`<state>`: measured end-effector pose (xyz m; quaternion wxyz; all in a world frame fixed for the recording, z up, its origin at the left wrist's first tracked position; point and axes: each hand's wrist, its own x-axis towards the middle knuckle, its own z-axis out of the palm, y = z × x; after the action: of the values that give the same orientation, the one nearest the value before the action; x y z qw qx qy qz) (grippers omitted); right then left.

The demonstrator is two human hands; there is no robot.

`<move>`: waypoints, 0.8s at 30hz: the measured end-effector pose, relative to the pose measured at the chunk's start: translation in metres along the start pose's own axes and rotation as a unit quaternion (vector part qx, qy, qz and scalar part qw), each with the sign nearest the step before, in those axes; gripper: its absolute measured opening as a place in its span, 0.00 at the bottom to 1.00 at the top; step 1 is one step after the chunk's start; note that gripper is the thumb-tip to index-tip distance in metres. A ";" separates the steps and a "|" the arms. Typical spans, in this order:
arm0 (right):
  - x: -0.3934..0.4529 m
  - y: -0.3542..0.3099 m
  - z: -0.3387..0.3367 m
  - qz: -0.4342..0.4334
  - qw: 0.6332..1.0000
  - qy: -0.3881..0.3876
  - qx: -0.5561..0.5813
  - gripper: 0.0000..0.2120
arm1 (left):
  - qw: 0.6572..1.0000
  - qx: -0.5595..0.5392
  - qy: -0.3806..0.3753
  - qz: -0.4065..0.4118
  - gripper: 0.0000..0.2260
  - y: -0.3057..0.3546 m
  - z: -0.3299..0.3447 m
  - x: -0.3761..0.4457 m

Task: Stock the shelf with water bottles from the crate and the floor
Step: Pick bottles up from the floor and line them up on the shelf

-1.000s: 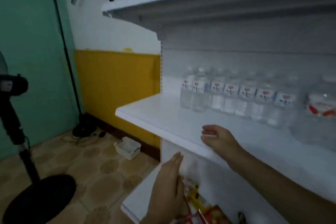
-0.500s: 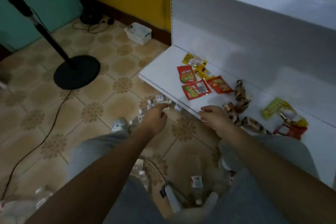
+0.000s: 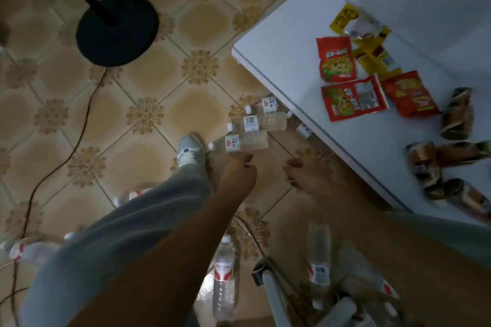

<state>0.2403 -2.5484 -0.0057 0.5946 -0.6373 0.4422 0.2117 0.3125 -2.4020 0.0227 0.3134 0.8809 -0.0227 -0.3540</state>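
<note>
Both hands reach toward bottles lying on the floor. Left hand, loosely curled and grasping nothing, hovers just short of the nearest bottle. Right hand, also empty, hangs beside it, near the shelf edge.

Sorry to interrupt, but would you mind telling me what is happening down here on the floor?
A person is reaching down with both hands toward small water bottles lying on the tiled floor beside the bottom shelf. The left hand is just short of the nearest bottle; the right hand holds nothing. Snack packets lie on the shelf.
</note>
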 end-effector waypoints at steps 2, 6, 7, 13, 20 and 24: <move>0.045 -0.009 0.015 -0.011 0.999 -0.009 -0.032 0.19 | 1.000 -0.019 0.001 -0.023 0.18 -0.008 0.008 0.038; 0.122 -0.028 0.053 -0.003 0.998 0.001 -0.064 0.08 | 0.996 -0.033 0.035 -0.071 0.19 -0.035 0.016 0.104; 0.138 -0.029 0.067 -0.016 0.997 0.004 -0.075 0.07 | 0.994 -0.039 0.057 -0.083 0.18 -0.044 0.016 0.115; 0.190 -0.018 0.161 -0.089 0.977 0.003 -0.195 0.22 | 0.962 -0.135 0.114 -0.210 0.12 -0.102 0.026 0.149; 0.231 -0.015 0.139 -0.316 0.759 0.094 -0.562 0.25 | 0.934 -0.258 0.069 -0.237 0.14 -0.111 0.039 0.173; 0.241 -0.027 0.140 -0.332 0.702 0.027 -0.630 0.25 | 0.898 -0.364 0.043 -0.243 0.15 -0.099 0.048 0.186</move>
<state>0.4232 -2.4936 -0.2110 0.0737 -0.9742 -0.0183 0.2124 0.4032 -2.3966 -0.1736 0.5175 0.6976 0.3357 -0.3646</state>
